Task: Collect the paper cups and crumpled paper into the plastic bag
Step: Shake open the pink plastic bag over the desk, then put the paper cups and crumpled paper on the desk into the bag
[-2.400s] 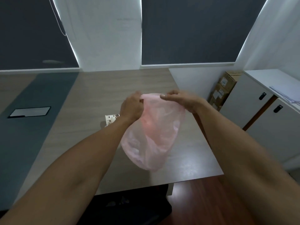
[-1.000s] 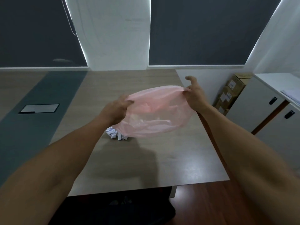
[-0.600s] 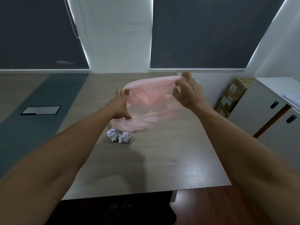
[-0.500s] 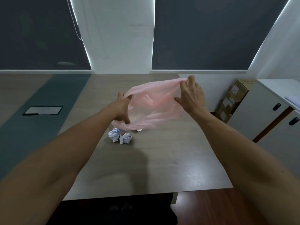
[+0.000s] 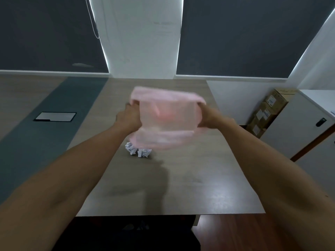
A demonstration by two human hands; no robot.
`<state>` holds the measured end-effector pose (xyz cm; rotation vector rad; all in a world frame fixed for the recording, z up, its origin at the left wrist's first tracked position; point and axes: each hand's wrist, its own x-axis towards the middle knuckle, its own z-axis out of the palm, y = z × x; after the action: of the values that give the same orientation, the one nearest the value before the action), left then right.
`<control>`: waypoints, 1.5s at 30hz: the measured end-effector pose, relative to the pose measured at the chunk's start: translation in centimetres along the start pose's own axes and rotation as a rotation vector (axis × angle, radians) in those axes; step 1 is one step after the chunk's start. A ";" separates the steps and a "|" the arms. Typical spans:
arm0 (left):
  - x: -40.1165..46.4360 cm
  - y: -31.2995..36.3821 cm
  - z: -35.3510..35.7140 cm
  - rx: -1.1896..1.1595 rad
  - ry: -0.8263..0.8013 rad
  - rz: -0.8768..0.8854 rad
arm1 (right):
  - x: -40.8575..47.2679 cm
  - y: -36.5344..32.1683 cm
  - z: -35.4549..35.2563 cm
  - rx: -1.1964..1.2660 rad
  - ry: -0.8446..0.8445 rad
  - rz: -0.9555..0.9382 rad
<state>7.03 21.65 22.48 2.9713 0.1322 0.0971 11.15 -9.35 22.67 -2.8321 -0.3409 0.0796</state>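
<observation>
plastic bag point(image 5: 167, 118) gripped both sides | crumpled paper point(image 5: 137, 150) beneath, mid-table point(image 5: 199, 178)

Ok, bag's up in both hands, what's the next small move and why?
Probably lower the thin pink plastic bag, mouth spread, beside the crumpled white paper balls: left hand and right hand hold its sides above the wooden table, where the paper lies loose.

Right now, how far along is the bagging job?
Early. Nothing visibly collected: the crumpled paper lies on the table, just below the pink plastic bag. In hand: left hand and right hand hold the blurred bag between them. Left: paper in; no cups are visible.
</observation>
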 end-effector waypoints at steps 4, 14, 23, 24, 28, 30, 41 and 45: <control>0.6 -0.3 -1.1 -0.010 0.318 0.135 | 0.5 -1.9 -0.2 0.081 0.598 -0.048; -1.7 -6.9 0.6 -0.064 -0.354 -0.022 | 1.4 -4.2 3.9 -0.079 -0.307 -0.073; -3.8 -14.3 -3.4 -0.085 0.012 -0.211 | 4.0 -14.2 7.4 0.055 -0.181 -0.236; -4.1 -15.6 -4.3 -0.064 0.061 -0.237 | 4.3 -15.8 7.7 0.090 -0.172 -0.255; -5.1 -20.9 -7.8 0.013 0.208 -0.310 | 5.4 -22.5 8.6 0.302 -0.176 -0.317; -5.5 -23.3 -9.0 0.036 0.260 -0.321 | 5.9 -25.5 9.5 0.411 -0.179 -0.328; -7.2 -29.1 -2.8 0.016 0.112 -0.407 | 6.7 -30.0 20.2 0.712 -0.375 -0.202; -6.9 -29.3 1.8 0.007 0.059 -0.439 | 7.4 -27.5 25.1 0.741 -0.438 -0.132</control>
<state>-2.13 49.51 15.40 2.8668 0.7836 0.1277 9.95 24.96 6.38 -2.0334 -0.4689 0.6571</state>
